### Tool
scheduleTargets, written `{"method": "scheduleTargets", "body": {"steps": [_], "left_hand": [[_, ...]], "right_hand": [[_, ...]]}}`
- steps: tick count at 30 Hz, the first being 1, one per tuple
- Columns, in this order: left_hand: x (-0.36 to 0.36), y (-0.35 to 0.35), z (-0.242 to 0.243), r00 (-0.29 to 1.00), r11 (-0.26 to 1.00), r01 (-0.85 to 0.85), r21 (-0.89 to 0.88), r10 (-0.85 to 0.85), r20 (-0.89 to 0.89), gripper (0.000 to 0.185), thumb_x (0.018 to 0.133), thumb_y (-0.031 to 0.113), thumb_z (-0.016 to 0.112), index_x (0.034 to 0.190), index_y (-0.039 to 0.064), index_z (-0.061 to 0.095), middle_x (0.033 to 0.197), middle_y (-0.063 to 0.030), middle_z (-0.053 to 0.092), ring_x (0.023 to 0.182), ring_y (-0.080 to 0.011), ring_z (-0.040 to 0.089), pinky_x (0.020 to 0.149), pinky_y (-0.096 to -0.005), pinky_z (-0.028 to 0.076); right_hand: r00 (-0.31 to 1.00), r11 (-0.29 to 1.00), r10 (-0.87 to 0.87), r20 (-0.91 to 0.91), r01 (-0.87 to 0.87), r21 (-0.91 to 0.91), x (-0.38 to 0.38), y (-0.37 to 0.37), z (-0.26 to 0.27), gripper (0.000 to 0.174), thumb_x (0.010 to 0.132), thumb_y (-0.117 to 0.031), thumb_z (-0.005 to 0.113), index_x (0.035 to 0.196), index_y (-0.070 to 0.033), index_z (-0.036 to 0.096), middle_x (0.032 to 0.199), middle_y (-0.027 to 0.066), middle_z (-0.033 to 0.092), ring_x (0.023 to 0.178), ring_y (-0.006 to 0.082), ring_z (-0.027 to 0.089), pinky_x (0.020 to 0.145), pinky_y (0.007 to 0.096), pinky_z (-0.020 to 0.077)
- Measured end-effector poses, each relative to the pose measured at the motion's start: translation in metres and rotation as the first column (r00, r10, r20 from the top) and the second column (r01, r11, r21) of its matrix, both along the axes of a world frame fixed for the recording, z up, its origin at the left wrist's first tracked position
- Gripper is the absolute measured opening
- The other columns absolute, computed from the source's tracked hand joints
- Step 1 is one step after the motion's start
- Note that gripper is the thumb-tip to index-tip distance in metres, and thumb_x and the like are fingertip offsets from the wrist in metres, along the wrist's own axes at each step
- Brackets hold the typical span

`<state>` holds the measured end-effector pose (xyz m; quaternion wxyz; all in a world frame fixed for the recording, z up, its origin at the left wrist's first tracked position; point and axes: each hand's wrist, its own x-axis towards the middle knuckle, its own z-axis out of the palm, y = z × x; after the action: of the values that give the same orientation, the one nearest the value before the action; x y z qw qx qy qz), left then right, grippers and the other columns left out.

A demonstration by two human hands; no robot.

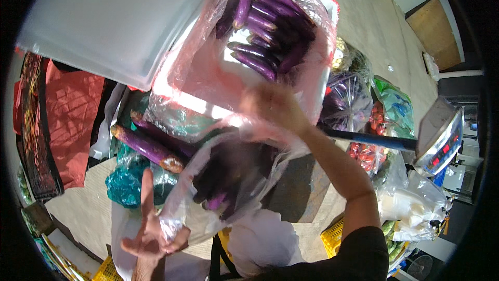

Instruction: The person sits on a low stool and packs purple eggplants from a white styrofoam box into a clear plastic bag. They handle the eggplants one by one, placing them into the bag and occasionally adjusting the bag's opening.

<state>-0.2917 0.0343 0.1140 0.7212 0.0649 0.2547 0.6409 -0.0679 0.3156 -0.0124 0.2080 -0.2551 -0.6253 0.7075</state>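
In the middle of the head view a clear plastic bag [181,199] hangs with its mouth spread, and dark purple eggplants [216,202] lie in it. My left hand [156,228] grips the bag's near rim with its lower fingers, while one finger points away from me and another sticks out sideways. My right hand [273,103] is motion-blurred above the near side of a white foam box [195,103]; whether it holds anything cannot be made out. Pinkish plastic film [206,63] lines that box. Several long eggplants [255,64] lie at its far right.
Two loose eggplants [146,148] rest left of the bag beside a teal plastic bag [124,185]. A translucent white lid or panel [101,16] covers the upper left. Rightward stand bagged vegetables [347,98], bagged red tomatoes or similar produce [366,156] and a digital scale [440,137] on a post.
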Motion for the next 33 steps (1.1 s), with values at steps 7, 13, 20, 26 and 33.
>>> {"method": "scheduleTargets", "body": {"steps": [7, 13, 20, 26, 33], "left_hand": [[-0.019, -0.005, -0.021, 0.998, 0.980, 0.054, -0.192, -0.046, 0.047, 0.114, 0.077, 0.062, 0.071, 0.153, 0.038, -0.011, 0.159, -0.0264, 0.004, 0.053, -0.0117, 0.043, 0.047, -0.0205, 0.039], [-0.043, -0.017, -0.039, 0.995, 0.954, 0.088, -0.287, -0.069, 0.074, 0.109, 0.079, 0.062, 0.068, 0.154, 0.038, -0.008, 0.160, -0.0256, 0.002, 0.054, -0.0126, 0.044, 0.047, -0.0216, 0.039], [-0.042, -0.035, -0.043, 0.994, 0.955, 0.088, -0.284, -0.065, 0.091, 0.103, 0.080, 0.062, 0.064, 0.154, 0.038, -0.004, 0.160, -0.0247, 0.000, 0.055, -0.0137, 0.045, 0.047, -0.0229, 0.040], [-0.030, -0.044, -0.047, 0.996, 0.978, 0.052, -0.201, -0.036, 0.082, 0.099, 0.082, 0.063, 0.062, 0.155, 0.038, -0.001, 0.160, -0.0239, -0.002, 0.055, -0.0146, 0.047, 0.048, -0.0240, 0.041], [-0.022, -0.042, -0.039, 0.999, 1.000, 0.013, -0.010, -0.013, 0.037, 0.094, 0.083, 0.063, 0.058, 0.155, 0.040, 0.001, 0.161, -0.0199, -0.002, 0.055, -0.0144, 0.046, 0.048, -0.0243, 0.039]], "right_hand": [[0.554, 0.809, -0.425, 0.715, -0.121, 0.575, -0.059, 0.185, -0.209, 0.095, 0.060, -0.029, 0.083, 0.142, -0.006, 0.040, 0.136, 0.0171, 0.049, 0.126, 0.0310, 0.048, 0.105, 0.0428, 0.0398], [0.018, 0.703, -0.500, 0.866, -0.575, 0.418, -0.080, 0.204, -0.269, 0.122, 0.055, -0.034, 0.089, 0.151, -0.005, 0.018, 0.153, 0.0164, 0.026, 0.141, 0.0343, 0.027, 0.111, 0.0580, 0.0275], [0.292, 0.593, -0.494, 0.819, -0.577, 0.562, -0.096, 0.168, -0.288, 0.094, 0.063, -0.025, 0.084, 0.141, -0.005, 0.036, 0.143, 0.0153, 0.038, 0.136, 0.0347, 0.033, 0.111, 0.0569, 0.0270], [0.725, 0.660, -0.433, 0.536, -0.149, 0.736, -0.064, 0.150, -0.188, 0.094, 0.062, -0.025, 0.085, 0.139, -0.005, 0.036, 0.133, 0.0185, 0.048, 0.129, 0.0345, 0.043, 0.107, 0.0467, 0.0359], [0.813, 0.908, -0.419, -0.405, 0.370, -0.195, -0.002, 0.142, -0.040, 0.049, 0.078, -0.009, 0.065, 0.125, -0.002, 0.054, 0.115, 0.0124, 0.061, 0.108, 0.0253, 0.056, 0.099, 0.0353, 0.0446]]}}
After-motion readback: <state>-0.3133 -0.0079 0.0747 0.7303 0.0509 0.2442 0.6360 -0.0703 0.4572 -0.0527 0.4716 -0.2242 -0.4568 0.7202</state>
